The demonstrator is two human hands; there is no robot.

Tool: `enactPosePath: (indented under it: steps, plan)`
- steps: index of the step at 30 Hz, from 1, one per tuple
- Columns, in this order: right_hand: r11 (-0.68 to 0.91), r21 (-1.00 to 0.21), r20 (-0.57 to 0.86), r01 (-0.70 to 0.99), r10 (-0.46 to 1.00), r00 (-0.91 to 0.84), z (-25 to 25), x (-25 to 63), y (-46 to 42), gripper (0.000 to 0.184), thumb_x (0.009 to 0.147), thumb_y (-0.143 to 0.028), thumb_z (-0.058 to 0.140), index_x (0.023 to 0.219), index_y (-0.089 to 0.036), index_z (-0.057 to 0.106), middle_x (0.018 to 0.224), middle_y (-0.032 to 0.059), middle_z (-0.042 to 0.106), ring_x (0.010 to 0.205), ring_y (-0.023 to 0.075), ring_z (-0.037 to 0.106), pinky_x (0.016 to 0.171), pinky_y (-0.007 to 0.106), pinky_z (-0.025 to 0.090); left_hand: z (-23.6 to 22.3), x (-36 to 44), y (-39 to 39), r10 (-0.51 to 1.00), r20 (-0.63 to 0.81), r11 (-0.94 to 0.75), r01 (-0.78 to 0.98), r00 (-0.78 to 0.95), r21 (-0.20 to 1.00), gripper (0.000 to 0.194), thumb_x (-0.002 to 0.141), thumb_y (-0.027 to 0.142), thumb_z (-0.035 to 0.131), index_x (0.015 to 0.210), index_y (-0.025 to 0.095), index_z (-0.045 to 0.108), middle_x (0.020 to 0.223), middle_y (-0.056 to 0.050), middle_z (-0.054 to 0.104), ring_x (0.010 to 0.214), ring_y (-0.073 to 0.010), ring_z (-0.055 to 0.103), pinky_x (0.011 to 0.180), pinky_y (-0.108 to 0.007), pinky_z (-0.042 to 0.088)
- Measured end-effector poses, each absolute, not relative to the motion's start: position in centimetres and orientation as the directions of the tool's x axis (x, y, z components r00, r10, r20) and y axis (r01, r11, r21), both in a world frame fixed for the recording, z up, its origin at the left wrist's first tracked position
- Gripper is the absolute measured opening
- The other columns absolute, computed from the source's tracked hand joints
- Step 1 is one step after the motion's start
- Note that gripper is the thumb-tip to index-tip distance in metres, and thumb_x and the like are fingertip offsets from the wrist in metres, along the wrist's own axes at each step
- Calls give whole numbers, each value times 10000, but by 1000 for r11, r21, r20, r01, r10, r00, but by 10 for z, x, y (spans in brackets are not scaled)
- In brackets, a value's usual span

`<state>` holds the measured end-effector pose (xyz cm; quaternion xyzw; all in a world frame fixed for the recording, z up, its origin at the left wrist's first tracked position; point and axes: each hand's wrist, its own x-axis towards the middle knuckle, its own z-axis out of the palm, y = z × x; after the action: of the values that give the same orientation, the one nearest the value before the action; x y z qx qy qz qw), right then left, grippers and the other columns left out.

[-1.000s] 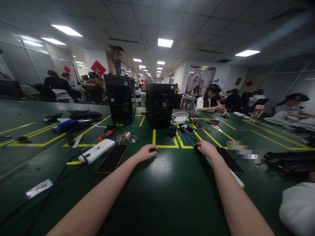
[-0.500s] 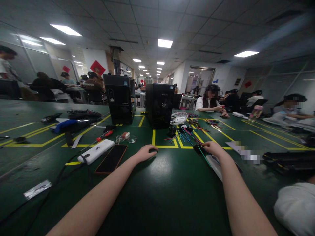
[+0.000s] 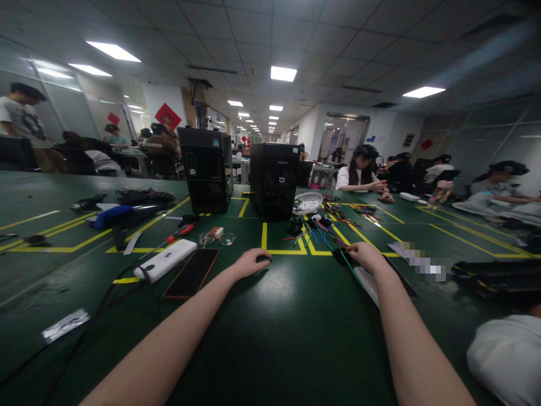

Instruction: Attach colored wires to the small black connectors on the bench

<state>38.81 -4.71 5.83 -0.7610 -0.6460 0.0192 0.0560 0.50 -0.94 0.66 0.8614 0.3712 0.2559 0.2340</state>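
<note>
My left hand rests on the green table, fingers loosely bent and a little apart, with no held thing visible. The phone with an orange-brown edge lies to its left. My right hand is closed, its fingertips down at a small dark piece beside a bundle of coloured wires; whatever they grip is hidden. Under that wrist lies a flat sheet with a green edge, partly covered by my forearm. Two black computer towers stand upright beyond my hands.
A white power bank, glasses and a red screwdriver lie at left. A white basket sits beside the right tower. Black parts lie at right, near another person's white sleeve. Yellow tape marks the tabletop.
My hands hold nearly the same places; the right has shifted very slightly. The standing person at far left has come further into view, and the white sleeve moved slightly left.
</note>
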Motion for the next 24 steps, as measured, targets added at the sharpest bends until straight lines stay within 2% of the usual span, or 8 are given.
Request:
enactPosePath:
  steps: [6, 11, 14, 19, 24]
  plan:
    - [-157, -115, 22, 981, 987, 160, 58, 388, -48, 339, 708, -162, 467, 969, -193, 680, 984, 63, 658, 860, 181, 591, 660, 226, 390, 6, 4, -8, 757, 264, -617, 520, 598, 591, 281, 790, 325, 524, 1013, 192, 630, 1066, -56, 614, 1012, -202, 543, 921, -317, 397]
    - [-220, -78, -106, 972, 972, 212, 62, 379, -49, 445, 701, -105, 467, 1117, -178, 608, 1058, 88, 631, 906, 192, 586, 706, 233, 399, 1, 4, -4, 752, 270, -621, 508, 601, 597, 287, 790, 336, 523, 1016, 193, 628, 1067, -54, 611, 1009, -202, 542, 918, -320, 396]
    - [-230, -25, -152, 973, 963, 223, 66, 373, -50, 454, 702, -78, 458, 1122, -170, 605, 1047, 101, 631, 904, 192, 588, 712, 231, 401, -1, 4, -3, 750, 276, -625, 510, 601, 591, 285, 787, 325, 525, 1010, 185, 631, 1055, -60, 615, 998, -202, 546, 912, -317, 398]
    - [-104, 59, -68, 993, 992, 108, 65, 346, -47, 299, 778, -214, 446, 954, -155, 681, 979, 130, 619, 879, 207, 579, 722, 253, 397, 0, 4, -5, 761, 276, -615, 518, 586, 595, 276, 776, 315, 537, 1000, 189, 637, 1042, -53, 620, 987, -202, 551, 910, -315, 398]
    - [98, 31, 145, 995, 984, -102, 48, 271, -49, 283, 827, -276, 424, 913, -150, 662, 992, 124, 577, 864, 189, 561, 754, 257, 394, 1, 6, -6, 768, 282, -605, 508, 575, 613, 279, 786, 324, 526, 1001, 185, 636, 1040, -59, 621, 983, -205, 553, 909, -317, 401]
